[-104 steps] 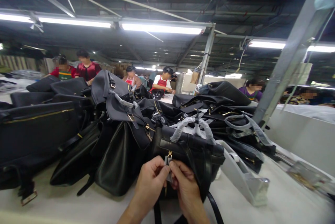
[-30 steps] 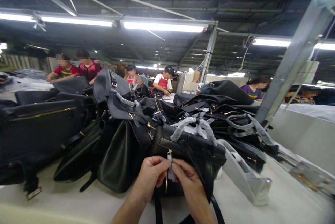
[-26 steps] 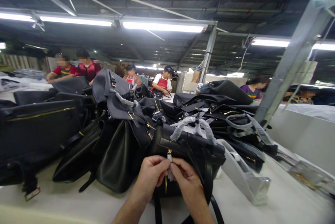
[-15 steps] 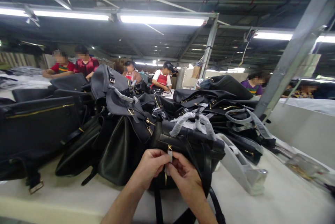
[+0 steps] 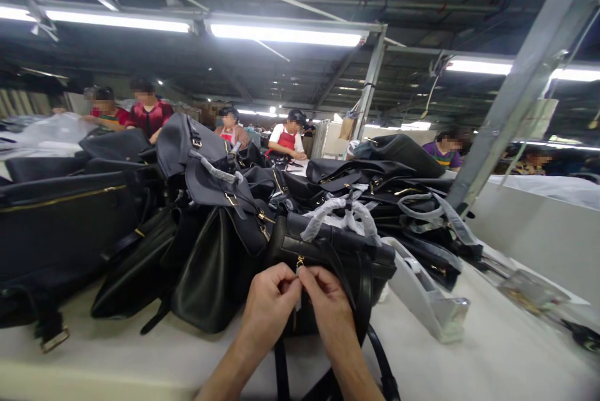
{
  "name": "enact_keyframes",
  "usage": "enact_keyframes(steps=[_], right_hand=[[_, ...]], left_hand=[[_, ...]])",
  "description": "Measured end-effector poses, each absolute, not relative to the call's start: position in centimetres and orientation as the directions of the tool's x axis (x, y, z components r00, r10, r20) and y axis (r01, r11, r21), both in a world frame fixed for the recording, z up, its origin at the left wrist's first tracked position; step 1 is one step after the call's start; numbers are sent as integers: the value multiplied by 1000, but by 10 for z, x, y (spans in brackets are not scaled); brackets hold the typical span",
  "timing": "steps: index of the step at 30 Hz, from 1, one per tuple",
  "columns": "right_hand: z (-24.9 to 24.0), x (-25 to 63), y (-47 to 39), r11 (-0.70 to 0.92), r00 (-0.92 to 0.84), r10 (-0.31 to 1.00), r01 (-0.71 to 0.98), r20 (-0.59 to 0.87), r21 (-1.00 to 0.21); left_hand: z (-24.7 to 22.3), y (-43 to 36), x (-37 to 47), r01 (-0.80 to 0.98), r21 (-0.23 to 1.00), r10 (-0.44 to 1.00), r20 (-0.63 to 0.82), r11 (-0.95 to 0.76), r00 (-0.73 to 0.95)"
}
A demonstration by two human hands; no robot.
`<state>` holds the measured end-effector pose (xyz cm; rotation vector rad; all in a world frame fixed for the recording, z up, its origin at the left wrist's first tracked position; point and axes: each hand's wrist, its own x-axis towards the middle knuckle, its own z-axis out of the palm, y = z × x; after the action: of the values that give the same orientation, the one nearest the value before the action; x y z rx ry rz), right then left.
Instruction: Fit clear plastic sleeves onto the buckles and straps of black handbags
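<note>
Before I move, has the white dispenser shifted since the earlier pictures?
No. The white dispenser lies the same way relative to the metal post, nearer the camera than its foot; only the view has shifted.

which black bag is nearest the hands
The bag just left of the white holder: left hand and right hand are at its zip pull; they touch no other.

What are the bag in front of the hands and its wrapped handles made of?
The bag looks like smooth black leather or imitation leather, judging by its soft sheen. The handles seem covered in thin, translucent, crinkled plastic; their own material is hidden.
</note>
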<state>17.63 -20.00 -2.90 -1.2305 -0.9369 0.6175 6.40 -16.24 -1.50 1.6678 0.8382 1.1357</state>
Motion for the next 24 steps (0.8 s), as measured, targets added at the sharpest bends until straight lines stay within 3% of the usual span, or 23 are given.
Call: enact_keyframes(steps=[3, 8, 13, 19, 21, 24], right_hand=[[-33, 172, -196, 274, 518, 811, 74, 272, -959], [-32, 171, -198, 239, 473, 864, -87, 171, -967], [-28, 167, -198, 254, 544, 827, -136, 142, -958], [-25, 164, -184, 239, 586, 804, -160, 103, -958], [-22, 163, -197, 197, 515, 851, -137, 100, -971], [-10, 175, -243, 101, 200, 975, -9, 97, -995]], left_hand=[[-18, -165, 63, -17, 953, 882, 285, -301, 374], [-20, -167, 63, -167, 985, 830, 51, 51, 556], [-21, -163, 67, -135, 991, 883, 79, -18, 463], [-24, -141, 69, -65, 996, 841, -17, 62, 541], [-28, -132, 66, -90, 994, 842, 1, 56, 540], [-38, -118, 61, -125, 989, 847, 4, 74, 531]])
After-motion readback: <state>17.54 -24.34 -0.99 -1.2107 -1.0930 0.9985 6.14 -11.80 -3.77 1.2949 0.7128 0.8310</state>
